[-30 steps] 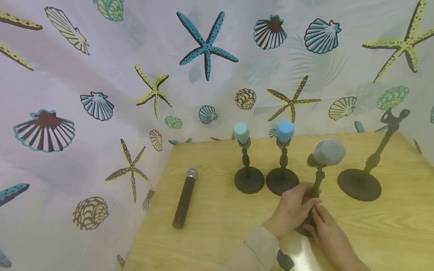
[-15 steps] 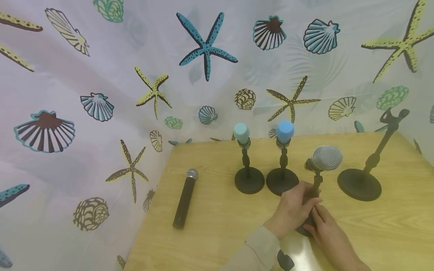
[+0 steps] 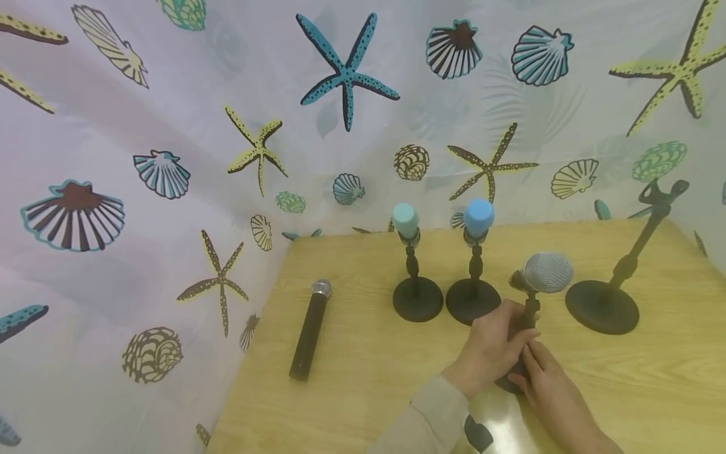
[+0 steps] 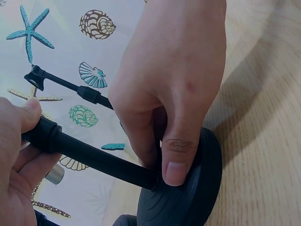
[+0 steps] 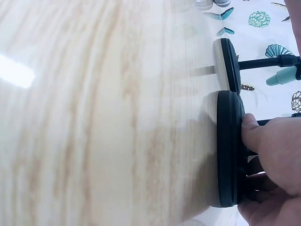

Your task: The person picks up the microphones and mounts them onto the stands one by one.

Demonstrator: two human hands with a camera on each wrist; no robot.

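Gripping the roughly upright microphone stand, the left hand curls round its pole, above the right hand, which seems to hold the base, some fingers hidden; the stand is well in from the table's far edge.

No readable text, labels or numbers anywhere.

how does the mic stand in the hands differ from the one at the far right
The held stand carries a silver-headed microphone; the far-right stand has nothing in its clip. The left hand and right hand grip the held stand; neither touches the far-right stand. Both stands are black with a round base.
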